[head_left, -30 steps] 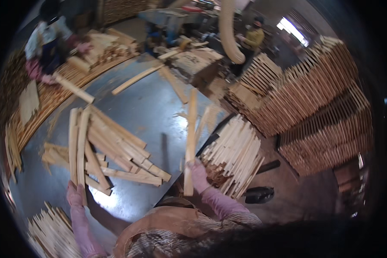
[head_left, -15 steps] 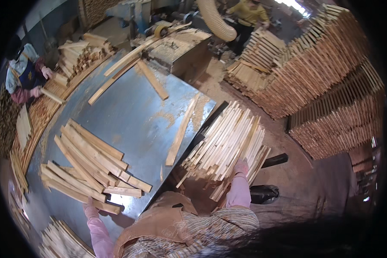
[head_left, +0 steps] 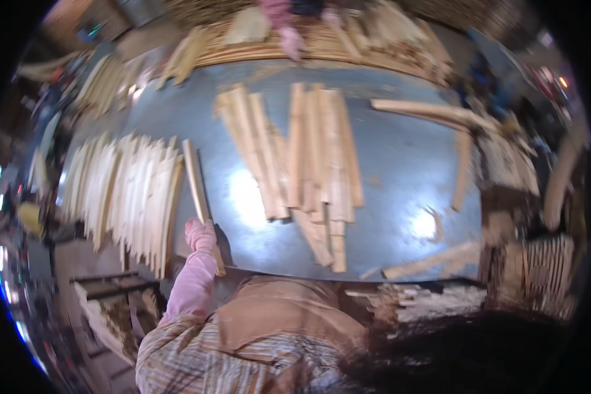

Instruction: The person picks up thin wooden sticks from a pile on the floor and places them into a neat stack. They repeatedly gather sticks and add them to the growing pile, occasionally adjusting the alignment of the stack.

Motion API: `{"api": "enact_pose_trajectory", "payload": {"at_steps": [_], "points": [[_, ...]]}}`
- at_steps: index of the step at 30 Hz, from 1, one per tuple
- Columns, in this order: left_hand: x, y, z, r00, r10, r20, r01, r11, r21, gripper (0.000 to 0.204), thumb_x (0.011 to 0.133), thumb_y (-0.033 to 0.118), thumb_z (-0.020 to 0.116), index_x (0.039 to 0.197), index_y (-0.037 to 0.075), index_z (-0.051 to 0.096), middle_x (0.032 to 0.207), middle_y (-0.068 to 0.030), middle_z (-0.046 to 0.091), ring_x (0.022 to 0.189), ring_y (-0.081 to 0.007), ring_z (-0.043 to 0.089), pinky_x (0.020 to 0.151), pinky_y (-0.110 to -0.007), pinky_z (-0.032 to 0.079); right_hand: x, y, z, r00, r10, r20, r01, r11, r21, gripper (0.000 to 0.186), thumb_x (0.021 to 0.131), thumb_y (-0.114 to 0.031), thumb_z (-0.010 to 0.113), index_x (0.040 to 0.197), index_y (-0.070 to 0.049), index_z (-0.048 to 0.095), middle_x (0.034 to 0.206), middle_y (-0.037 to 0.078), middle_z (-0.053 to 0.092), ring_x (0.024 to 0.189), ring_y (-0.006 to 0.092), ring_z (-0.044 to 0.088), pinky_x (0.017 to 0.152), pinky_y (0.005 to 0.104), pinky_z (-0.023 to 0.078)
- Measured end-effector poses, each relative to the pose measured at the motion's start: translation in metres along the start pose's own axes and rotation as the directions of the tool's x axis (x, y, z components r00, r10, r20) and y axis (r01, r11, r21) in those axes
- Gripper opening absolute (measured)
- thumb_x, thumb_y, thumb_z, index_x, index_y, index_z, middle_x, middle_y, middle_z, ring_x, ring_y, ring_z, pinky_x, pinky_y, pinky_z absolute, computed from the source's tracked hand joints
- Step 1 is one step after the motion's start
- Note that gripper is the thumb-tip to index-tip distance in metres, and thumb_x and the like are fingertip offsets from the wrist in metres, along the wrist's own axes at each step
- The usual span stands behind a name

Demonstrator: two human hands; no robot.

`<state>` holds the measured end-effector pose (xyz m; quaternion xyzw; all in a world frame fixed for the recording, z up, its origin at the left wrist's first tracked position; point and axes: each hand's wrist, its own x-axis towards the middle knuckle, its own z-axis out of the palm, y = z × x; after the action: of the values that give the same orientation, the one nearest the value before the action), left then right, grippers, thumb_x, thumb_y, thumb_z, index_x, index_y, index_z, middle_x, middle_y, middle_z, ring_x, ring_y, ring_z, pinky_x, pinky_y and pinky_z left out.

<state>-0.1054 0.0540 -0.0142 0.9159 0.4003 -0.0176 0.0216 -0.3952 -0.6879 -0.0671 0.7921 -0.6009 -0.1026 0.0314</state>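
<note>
While gripped near its lower end by the left hand (head_left: 200,235), fingers closed around it, the wooden slat (head_left: 201,197) stood tilted over the blue-grey surface (head_left: 400,164). Sat just right of the fanned row of slats (head_left: 121,194), left of the loose central pile (head_left: 308,164). Right hand out of sight, state unknown. Another person's hand (head_left: 290,41) at surface's far edge.

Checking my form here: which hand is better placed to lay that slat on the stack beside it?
Left, probably. The left hand grips the slat, which lies right beside the stack of slats; the right hand is out of view.
</note>
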Motion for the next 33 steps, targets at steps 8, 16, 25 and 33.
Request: {"api": "enact_pose_trajectory", "payload": {"at_steps": [8, 16, 25, 33], "points": [[0.035, -0.196, -0.004, 0.997, 0.078, 0.018, -0.080, 0.971, 0.224, 0.086, 0.087, 0.037, 0.075, 0.159, 0.016, 0.033, 0.157, -0.0169, 0.041, 0.147, -0.0356, 0.037, 0.122, -0.055, 0.024, -0.155, -0.312, -0.152, 0.618, -0.683, -0.389, 0.694, 0.242, 0.679, 0.042, 0.091, -0.021, 0.068, 0.125, 0.003, 0.065, 0.111, 0.017, 0.069, 0.101, 0.0294, 0.065, 0.091, 0.0375, 0.052], [0.041, -0.157, -0.015, 0.915, 0.395, -0.088, -0.402, 0.911, -0.093, 0.085, 0.083, 0.037, 0.076, 0.155, 0.011, 0.039, 0.155, -0.0186, 0.040, 0.146, -0.0377, 0.035, 0.124, -0.058, 0.020, -0.444, -0.520, -0.150, 0.102, -0.995, 0.007, 0.992, 0.101, -0.077, 0.104, 0.074, -0.039, 0.085, 0.161, -0.015, 0.032, 0.159, 0.017, 0.039, 0.139, 0.0424, 0.043, 0.112, 0.0536, 0.040], [0.024, -0.075, -0.021, 0.846, 0.529, 0.066, -0.156, 0.365, -0.918, 0.055, 0.095, 0.021, 0.068, 0.145, 0.003, 0.053, 0.123, -0.0242, 0.069, 0.112, -0.0408, 0.067, 0.099, -0.045, 0.054, -0.424, -0.522, -0.151, 0.034, -0.975, 0.218, 0.517, 0.203, 0.832, 0.086, 0.086, -0.021, 0.072, 0.160, -0.005, 0.033, 0.151, 0.021, 0.050, 0.131, 0.0320, 0.056, 0.109, 0.0420, 0.049], [0.031, -0.024, -0.007, 0.688, 0.527, 0.498, 0.364, 0.344, -0.866, 0.048, 0.098, 0.044, 0.065, 0.130, 0.008, 0.066, 0.110, -0.0210, 0.074, 0.104, -0.0304, 0.072, 0.088, -0.042, 0.054, -0.500, -0.495, -0.116, -0.136, -0.961, 0.239, 0.088, 0.229, 0.969, 0.051, 0.093, -0.021, 0.060, 0.140, -0.001, 0.057, 0.110, 0.011, 0.071, 0.100, 0.0221, 0.068, 0.094, 0.0347, 0.055]]}}
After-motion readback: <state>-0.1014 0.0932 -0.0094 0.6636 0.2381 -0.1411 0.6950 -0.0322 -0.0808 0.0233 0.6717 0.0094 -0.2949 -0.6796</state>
